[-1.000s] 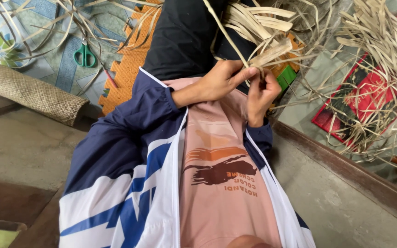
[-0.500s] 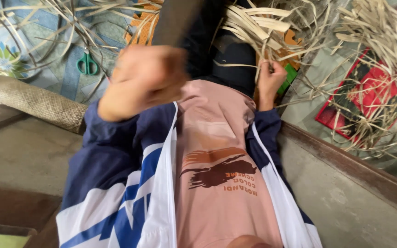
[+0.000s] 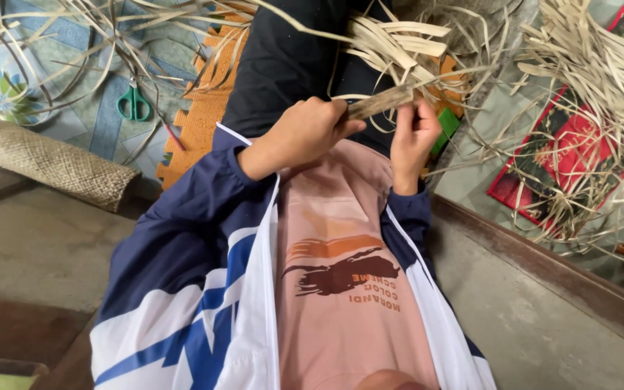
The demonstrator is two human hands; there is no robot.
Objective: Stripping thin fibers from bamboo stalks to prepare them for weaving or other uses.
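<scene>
One flat wooden stick [image 3: 383,102], above pink shirt [image 3: 341,238]: left hand [image 3: 303,134] fisted round it, right hand [image 3: 413,137] pinching pale flat strips [image 3: 399,45]. One green scissors [image 3: 134,103] far left.

Wearer: navy zip jacket [image 3: 182,238], open at front, white panels and blue stripes on the chest, elastic cuffs. Beneath it a pale pink T-shirt [image 3: 341,289] with orange-brown print. Black trousers [image 3: 283,65]; both hands bare.
</scene>
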